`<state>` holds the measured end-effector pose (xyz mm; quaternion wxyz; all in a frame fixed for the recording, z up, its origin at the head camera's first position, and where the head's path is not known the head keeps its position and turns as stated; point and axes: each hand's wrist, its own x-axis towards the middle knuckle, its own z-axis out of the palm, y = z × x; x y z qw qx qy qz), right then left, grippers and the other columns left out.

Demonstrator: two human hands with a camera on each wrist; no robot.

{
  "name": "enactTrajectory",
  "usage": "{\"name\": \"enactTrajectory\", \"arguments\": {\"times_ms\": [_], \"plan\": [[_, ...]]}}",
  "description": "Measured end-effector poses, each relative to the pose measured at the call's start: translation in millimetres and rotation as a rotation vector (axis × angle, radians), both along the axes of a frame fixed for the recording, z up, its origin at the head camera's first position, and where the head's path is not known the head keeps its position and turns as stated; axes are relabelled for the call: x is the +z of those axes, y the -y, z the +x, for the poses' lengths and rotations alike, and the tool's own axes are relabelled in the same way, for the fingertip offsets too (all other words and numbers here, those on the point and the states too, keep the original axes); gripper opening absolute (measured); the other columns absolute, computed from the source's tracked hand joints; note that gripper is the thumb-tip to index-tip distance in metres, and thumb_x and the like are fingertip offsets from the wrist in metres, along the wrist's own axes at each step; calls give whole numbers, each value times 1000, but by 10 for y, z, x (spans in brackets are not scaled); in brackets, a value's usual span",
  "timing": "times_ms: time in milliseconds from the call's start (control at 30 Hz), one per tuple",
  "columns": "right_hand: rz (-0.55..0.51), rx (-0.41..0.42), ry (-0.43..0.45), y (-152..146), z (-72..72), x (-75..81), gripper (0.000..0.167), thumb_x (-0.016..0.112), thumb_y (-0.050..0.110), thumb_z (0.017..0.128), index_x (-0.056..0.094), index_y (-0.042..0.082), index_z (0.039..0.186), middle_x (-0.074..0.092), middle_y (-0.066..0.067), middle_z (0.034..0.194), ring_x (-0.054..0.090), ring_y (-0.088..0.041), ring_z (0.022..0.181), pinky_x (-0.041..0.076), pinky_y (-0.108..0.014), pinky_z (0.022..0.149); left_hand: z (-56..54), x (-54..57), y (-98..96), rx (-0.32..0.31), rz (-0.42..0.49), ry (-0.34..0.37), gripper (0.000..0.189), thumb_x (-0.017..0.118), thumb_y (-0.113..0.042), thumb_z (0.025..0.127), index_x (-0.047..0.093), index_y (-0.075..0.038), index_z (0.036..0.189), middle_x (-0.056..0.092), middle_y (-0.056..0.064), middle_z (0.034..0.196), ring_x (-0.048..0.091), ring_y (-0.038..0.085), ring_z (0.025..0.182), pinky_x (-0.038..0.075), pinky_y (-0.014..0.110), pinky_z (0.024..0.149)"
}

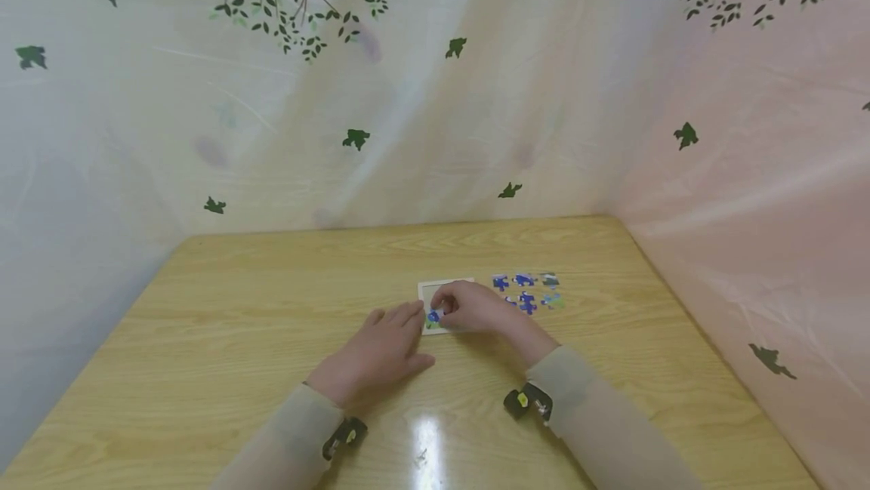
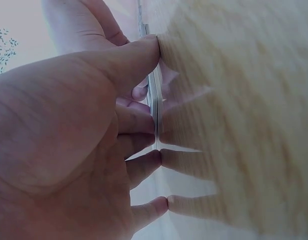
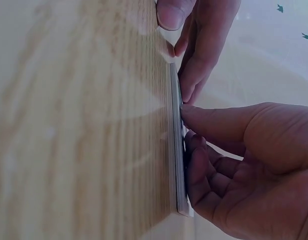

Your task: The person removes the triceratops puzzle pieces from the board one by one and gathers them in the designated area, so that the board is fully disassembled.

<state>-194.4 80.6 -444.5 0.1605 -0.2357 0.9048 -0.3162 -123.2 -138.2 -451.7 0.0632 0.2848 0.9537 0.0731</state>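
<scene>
A small jigsaw puzzle tray with a pale rim (image 1: pixel 442 281) lies on the table, partly covered by the hands. My left hand (image 1: pixel 381 350) rests at its left side, fingers extended and spread, thumb apart; in the left wrist view the fingertips come down along the tray's edge. My right hand (image 1: pixel 479 309) reaches over the tray from the right with bent fingers. Its thumb and fingertips pinch a puzzle piece low against the tray, mostly hidden by the fingers. Blue and green puzzle pieces (image 1: pixel 433 316) show inside the tray's left part, beside the right fingertips.
Several loose puzzle pieces (image 1: pixel 527 301), blue, grey and green, lie just right of the tray, partly behind the right hand. The wooden table (image 1: pixel 272 294) meets a hanging cloth (image 1: pixel 421 165) with printed leaves at the back and sides.
</scene>
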Motion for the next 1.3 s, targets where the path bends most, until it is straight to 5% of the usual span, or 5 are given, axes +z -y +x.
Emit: {"name": "enactTrajectory", "arguments": {"times_ms": [700,1300], "plan": [[-70,7,26,-27,11,-22,18,74,7,103,65,15,117,68,-1,102,64,-19,93,57,-37,84,21,29,-11,21,-12,24,83,60,-54,112,39,2,168,32,17,178,31,37,164,28,67,130],[-200,-36,30,-120,-72,45,9,74,14,108,68,17,114,70,0,106,66,-18,97,57,-35,81,-4,2,9,21,-14,22,84,61,-56,111,39,2,168,32,16,179,32,37,164,26,67,131]]}}
